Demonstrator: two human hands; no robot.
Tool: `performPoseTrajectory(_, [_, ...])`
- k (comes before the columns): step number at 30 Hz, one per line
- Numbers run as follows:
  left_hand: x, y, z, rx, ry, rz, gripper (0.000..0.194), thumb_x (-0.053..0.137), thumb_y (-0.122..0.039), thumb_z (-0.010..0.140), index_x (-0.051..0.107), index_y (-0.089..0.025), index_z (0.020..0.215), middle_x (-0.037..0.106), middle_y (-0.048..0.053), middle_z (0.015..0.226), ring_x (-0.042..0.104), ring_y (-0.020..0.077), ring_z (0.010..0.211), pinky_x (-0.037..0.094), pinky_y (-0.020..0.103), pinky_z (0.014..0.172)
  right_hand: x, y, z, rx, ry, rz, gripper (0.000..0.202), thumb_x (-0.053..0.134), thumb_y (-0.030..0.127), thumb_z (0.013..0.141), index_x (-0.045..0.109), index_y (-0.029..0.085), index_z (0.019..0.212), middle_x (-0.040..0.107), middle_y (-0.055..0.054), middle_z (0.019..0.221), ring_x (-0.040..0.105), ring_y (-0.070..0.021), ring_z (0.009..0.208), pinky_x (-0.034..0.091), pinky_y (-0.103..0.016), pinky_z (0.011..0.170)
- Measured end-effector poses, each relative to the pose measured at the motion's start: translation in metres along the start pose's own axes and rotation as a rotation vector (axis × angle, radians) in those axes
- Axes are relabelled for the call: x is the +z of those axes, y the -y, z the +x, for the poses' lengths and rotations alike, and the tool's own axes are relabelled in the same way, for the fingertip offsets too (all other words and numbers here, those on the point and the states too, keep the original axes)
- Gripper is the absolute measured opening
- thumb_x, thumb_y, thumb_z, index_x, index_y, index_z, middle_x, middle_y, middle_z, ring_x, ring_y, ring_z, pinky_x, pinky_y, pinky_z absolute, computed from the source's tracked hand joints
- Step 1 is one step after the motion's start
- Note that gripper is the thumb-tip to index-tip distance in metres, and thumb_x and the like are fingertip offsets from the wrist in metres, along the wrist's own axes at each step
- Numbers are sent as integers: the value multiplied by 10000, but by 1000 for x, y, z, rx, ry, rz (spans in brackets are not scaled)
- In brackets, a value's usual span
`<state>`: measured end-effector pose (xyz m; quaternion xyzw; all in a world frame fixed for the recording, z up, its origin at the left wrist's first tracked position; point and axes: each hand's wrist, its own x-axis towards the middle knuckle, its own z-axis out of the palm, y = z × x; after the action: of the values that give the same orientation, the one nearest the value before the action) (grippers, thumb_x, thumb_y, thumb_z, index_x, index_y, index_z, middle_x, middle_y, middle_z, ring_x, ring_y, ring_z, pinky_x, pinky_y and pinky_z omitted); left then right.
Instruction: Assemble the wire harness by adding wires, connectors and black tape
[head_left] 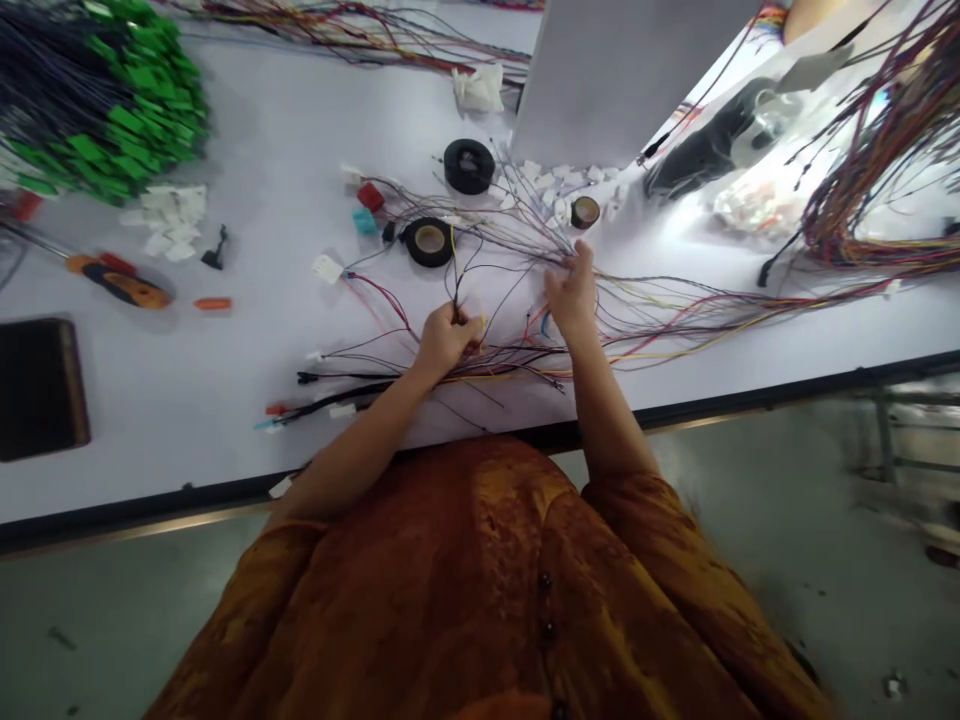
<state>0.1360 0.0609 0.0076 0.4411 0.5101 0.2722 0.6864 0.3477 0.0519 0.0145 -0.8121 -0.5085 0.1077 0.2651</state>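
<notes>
Multicoloured wire harness (525, 374) runs under both wrists. Left hand (448, 340): thumb and fingers clamped on thin dark wires (456, 285). Right hand (574, 290): fingers curled at grey wires (517, 243), can't tell if closed on them. Beyond left grip: black tape roll (429, 259), red connector (370, 197) farther left. Just past right fingertips: small tape roll (585, 212), then white connector housings (551, 183).
</notes>
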Motion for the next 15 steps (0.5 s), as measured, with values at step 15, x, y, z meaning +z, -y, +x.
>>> performPoseTrajectory(15, [-11,11,-17,145,-172,-104,84,556,-171,860,492,-213,896,546,-69,688,556,75,459,433,199,447,21,30,-5,-76,246,-135,479,537,221,888,539,124,1357,550,-212,1411,557,-319,1254,465,-489,1036])
